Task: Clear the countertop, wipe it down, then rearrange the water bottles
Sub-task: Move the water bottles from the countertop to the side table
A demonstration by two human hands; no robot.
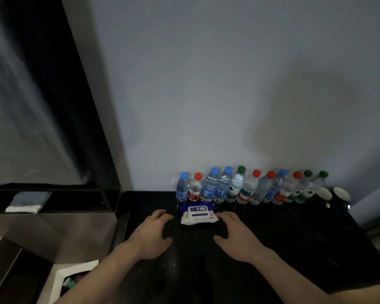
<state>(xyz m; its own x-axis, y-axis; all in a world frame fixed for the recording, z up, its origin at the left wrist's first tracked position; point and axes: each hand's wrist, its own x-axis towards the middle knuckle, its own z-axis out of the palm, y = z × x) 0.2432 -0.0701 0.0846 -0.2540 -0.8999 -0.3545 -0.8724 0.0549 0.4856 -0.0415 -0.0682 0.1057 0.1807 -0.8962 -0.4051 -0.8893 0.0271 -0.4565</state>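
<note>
Left hand [150, 230]: flat on the dark table [283, 238], fingers loosely spread, holding nothing.
Wipes pack [198, 215]: unopened between both hands.
Right hand [236, 232]: spread, empty.
Bottles [250, 187]: lined along the wall; clearing and wiping seemingly not begun.

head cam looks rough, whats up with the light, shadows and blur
Head view: dim and grainy; a soft shadow falls on the wall above the bottles; wide-angle bending tilts the right-hand bottles outward; the pack print is too blurred to read; both hands, left hand and right hand, look soft.
</note>
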